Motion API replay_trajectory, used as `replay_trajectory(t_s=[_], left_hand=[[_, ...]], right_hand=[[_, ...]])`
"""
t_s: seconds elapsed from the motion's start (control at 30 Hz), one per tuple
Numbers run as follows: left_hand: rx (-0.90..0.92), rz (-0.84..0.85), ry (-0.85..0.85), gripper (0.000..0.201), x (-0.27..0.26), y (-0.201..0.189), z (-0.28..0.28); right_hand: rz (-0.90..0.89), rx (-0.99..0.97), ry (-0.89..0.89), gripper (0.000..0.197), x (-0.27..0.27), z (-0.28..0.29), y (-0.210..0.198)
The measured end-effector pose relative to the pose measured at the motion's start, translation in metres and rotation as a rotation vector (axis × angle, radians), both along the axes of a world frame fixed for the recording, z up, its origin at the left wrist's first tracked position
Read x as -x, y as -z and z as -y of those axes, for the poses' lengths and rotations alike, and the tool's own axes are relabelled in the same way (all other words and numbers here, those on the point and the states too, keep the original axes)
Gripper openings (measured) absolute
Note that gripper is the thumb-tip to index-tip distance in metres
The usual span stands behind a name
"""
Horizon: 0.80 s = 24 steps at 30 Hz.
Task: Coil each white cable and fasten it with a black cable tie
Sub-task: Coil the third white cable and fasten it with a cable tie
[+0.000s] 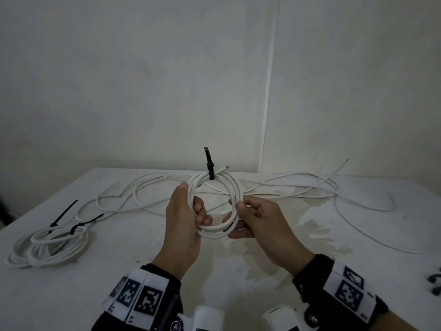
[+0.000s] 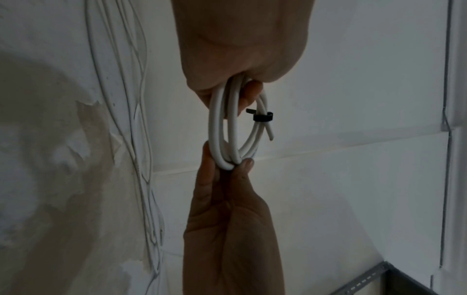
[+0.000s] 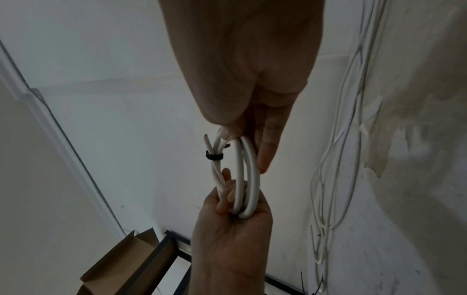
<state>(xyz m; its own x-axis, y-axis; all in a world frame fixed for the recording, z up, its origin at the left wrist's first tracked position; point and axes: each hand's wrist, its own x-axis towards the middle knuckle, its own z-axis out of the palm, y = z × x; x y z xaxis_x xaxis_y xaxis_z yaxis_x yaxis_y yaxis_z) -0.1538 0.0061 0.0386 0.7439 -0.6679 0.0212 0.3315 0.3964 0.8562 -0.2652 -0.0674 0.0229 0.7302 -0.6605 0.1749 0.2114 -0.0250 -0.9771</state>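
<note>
Above a stained white worktop (image 1: 274,271), left hand (image 1: 183,225) and right hand (image 1: 262,220) each keep a curled grip on opposite sides of the coiled white cable (image 1: 214,206), likely holding its loops together while the black cable tie (image 1: 210,172) sits cinched on top.

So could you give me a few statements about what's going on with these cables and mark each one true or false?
1. Both hands hold the coiled white cable. True: the left hand and right hand grip opposite sides.
2. A black cable tie is already around that coil. True.
3. The tie is red. False: it is black.
4. No other coils lie on the table. False: tied coils lie at the left.
5. Loose white cables remain uncoiled behind. True.
</note>
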Motion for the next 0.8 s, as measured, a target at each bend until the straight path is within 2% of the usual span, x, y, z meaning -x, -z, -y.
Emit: replay_trajectory(t_s=[0.2, 0.33, 0.5, 0.6, 0.8], left_hand=[[-0.137, 0.219, 0.051, 0.031, -0.003, 0.0, -0.001], [-0.182, 0.19, 0.042, 0.033, -0.005, 0.004, -0.002], [-0.144, 0.235, 0.021, 0.032, 0.004, 0.008, -0.001], [-0.112, 0.238, 0.053, 0.028, 0.0, 0.009, -0.003], [-0.111, 0.276, 0.132, 0.03, -0.002, 0.009, -0.009]], right_hand=[[-0.09, -0.019, -0.045, 0.015, 0.005, 0.0, 0.001], [-0.122, 0.017, -0.022, 0.021, 0.001, -0.004, 0.002], [0.027, 0.075, 0.095, 0.035, -0.009, -0.001, -0.001], [0.041, 0.055, 0.103, 0.03, -0.007, 0.0, -0.006], [-0.005, 0.076, 0.061, 0.034, -0.001, 0.002, -0.011]])
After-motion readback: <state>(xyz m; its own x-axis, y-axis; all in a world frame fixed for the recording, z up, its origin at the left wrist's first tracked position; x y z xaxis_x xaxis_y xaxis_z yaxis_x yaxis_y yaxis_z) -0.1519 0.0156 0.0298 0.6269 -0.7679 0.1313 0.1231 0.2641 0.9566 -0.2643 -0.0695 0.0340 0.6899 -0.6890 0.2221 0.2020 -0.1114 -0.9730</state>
